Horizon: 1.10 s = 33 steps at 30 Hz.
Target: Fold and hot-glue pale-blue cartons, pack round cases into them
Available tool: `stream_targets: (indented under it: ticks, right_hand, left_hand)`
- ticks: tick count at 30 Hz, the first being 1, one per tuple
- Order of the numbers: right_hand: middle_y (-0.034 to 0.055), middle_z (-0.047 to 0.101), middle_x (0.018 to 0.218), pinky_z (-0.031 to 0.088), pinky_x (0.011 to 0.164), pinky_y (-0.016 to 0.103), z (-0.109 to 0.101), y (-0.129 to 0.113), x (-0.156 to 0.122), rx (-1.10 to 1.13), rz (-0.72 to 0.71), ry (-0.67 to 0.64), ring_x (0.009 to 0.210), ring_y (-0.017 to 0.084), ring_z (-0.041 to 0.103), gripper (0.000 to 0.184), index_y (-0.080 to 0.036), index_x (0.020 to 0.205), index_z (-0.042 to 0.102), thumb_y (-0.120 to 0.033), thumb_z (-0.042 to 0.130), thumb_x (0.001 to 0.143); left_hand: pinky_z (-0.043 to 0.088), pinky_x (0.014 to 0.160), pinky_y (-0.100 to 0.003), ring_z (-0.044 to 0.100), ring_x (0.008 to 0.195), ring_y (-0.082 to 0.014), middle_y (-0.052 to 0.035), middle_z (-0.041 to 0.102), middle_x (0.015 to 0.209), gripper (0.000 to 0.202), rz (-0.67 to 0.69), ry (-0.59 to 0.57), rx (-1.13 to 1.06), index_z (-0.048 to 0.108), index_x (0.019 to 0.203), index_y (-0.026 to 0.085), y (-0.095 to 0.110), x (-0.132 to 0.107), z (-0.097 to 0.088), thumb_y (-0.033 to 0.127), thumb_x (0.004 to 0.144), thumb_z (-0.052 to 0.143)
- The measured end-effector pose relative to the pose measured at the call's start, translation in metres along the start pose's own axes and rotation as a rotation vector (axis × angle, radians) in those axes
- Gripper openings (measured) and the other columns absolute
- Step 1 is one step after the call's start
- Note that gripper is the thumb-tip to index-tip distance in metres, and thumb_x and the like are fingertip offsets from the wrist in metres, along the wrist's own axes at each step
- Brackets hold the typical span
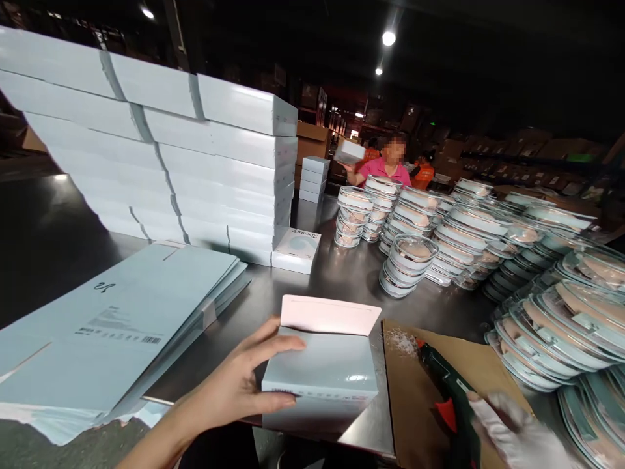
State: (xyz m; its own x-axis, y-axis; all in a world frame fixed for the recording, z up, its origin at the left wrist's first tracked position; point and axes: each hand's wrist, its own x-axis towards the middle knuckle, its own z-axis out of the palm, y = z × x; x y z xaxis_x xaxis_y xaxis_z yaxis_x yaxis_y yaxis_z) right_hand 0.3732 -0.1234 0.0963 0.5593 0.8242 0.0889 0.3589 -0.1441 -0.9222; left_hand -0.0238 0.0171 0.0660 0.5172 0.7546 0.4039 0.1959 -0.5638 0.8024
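My left hand [234,384] grips a small pale blue carton [322,371] by its left side, thumb in front and fingers on top. The carton stands on the metal table [342,273] with its pink-lined flap [327,314] open upward. My right hand [517,433], in a white glove and blurred, holds a dark green glue gun [452,391] with a red trigger. The gun's nozzle points up and left over a brown cardboard sheet [424,404] that bears white glue residue [401,340].
A tall wall of stacked pale blue boxes [161,150] fills the left. Flat unfolded cartons [122,319] lie at the near left. Stacks of round clear-lidded compacts [439,234] cover the right. One closed box [296,249] lies mid-table. A person in pink [385,166] holds a box at the far end.
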Motion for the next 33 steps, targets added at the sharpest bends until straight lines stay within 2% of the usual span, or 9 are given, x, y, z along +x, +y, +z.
stream_targets:
  ticks: [2, 5, 7, 12, 17, 21, 27, 30, 33]
  right_hand:
    - [0.0081, 0.077, 0.127, 0.05, 0.111, 0.047, 0.036, -0.015, 0.002, 0.053, -0.101, -0.073, 0.122, 0.034, 0.07, 0.072, -0.033, 0.129, 0.066, -0.052, 0.09, 0.063]
    - [0.0075, 0.042, 0.166, 0.029, 0.123, 0.058, 0.091, -0.035, 0.004, 0.187, -0.361, -0.458, 0.151, 0.03, 0.042, 0.119, -0.043, 0.163, 0.013, -0.049, 0.089, 0.072]
    - [0.0033, 0.049, 0.161, 0.03, 0.121, 0.059, 0.112, -0.041, 0.002, 0.207, -0.499, -0.597, 0.151, 0.026, 0.042, 0.11, -0.053, 0.161, 0.01, -0.043, 0.085, 0.08]
    - [-0.0008, 0.073, 0.127, 0.05, 0.11, 0.047, 0.113, -0.045, -0.008, 0.086, -0.816, -0.591, 0.134, 0.025, 0.061, 0.07, -0.055, 0.142, 0.056, -0.026, 0.081, 0.083]
    - [0.0047, 0.064, 0.139, 0.058, 0.099, 0.034, 0.114, -0.047, -0.003, -0.097, -1.088, -0.623, 0.122, 0.021, 0.066, 0.057, -0.039, 0.135, 0.065, -0.011, 0.074, 0.086]
    - [0.0084, 0.056, 0.145, 0.049, 0.111, 0.034, 0.12, -0.046, 0.004, -0.132, -1.25, -0.61, 0.139, 0.021, 0.051, 0.049, -0.025, 0.134, 0.06, -0.004, 0.063, 0.09]
    - [0.0071, 0.043, 0.162, 0.043, 0.12, 0.042, 0.121, -0.03, -0.004, -0.149, -1.178, -0.54, 0.151, 0.027, 0.038, 0.054, -0.028, 0.144, 0.051, -0.013, 0.062, 0.094]
    - [0.0055, 0.026, 0.172, 0.051, 0.113, 0.051, 0.12, -0.007, -0.017, -0.007, -0.853, -0.312, 0.154, 0.032, 0.036, 0.071, -0.037, 0.163, 0.023, -0.032, 0.056, 0.1]
    - [0.009, 0.048, 0.16, 0.058, 0.1, 0.055, 0.125, 0.008, -0.025, 0.029, -0.669, -0.274, 0.138, 0.035, 0.056, 0.075, -0.041, 0.162, 0.025, -0.041, 0.064, 0.098]
  left_hand:
    - [0.059, 0.099, -0.041, 0.07, 0.115, -0.0324, -0.0116, 0.07, 0.127, 0.048, -0.019, -0.002, 0.033, 0.078, 0.119, 0.03, -0.001, -0.002, -0.001, 0.037, 0.073, 0.089]
    - [0.056, 0.104, -0.047, 0.067, 0.122, -0.0353, -0.0125, 0.064, 0.132, 0.046, 0.016, 0.013, 0.046, 0.076, 0.12, 0.031, -0.007, -0.006, 0.005, 0.042, 0.078, 0.088]
    - [0.056, 0.104, -0.047, 0.064, 0.127, -0.0359, -0.0118, 0.054, 0.144, 0.047, 0.089, 0.084, -0.058, 0.068, 0.123, 0.035, -0.009, -0.008, 0.013, 0.047, 0.081, 0.085]
    - [0.054, 0.107, -0.039, 0.062, 0.131, -0.024, -0.0056, 0.056, 0.136, 0.064, 0.363, 0.17, -0.225, 0.034, 0.146, 0.051, -0.006, -0.009, 0.023, 0.035, 0.097, 0.072]
    - [0.053, 0.108, -0.035, 0.054, 0.136, -0.027, -0.0089, 0.058, 0.123, 0.024, 0.422, -0.026, 0.047, 0.07, 0.124, 0.032, 0.0, -0.008, 0.008, 0.029, 0.104, 0.057]
    - [0.05, 0.113, -0.041, 0.048, 0.143, -0.0309, -0.0119, 0.061, 0.125, 0.024, 0.509, -0.048, 0.048, 0.071, 0.124, 0.025, 0.002, -0.002, 0.005, 0.025, 0.104, 0.057]
    - [0.052, 0.108, -0.049, 0.064, 0.128, -0.0345, -0.0119, 0.074, 0.124, 0.018, 0.382, 0.064, -0.192, 0.082, 0.11, 0.029, -0.004, 0.001, 0.006, 0.03, 0.094, 0.076]
    - [0.057, 0.098, -0.039, 0.071, 0.115, -0.0281, -0.0078, 0.076, 0.121, 0.014, 0.269, 0.319, -0.336, 0.082, 0.105, 0.032, -0.016, -0.005, 0.01, 0.036, 0.093, 0.077]
    - [0.06, 0.087, -0.03, 0.07, 0.119, -0.0222, -0.0046, 0.07, 0.135, 0.024, 0.136, 0.575, -0.421, 0.067, 0.127, 0.037, -0.029, -0.008, 0.03, 0.034, 0.107, 0.054]
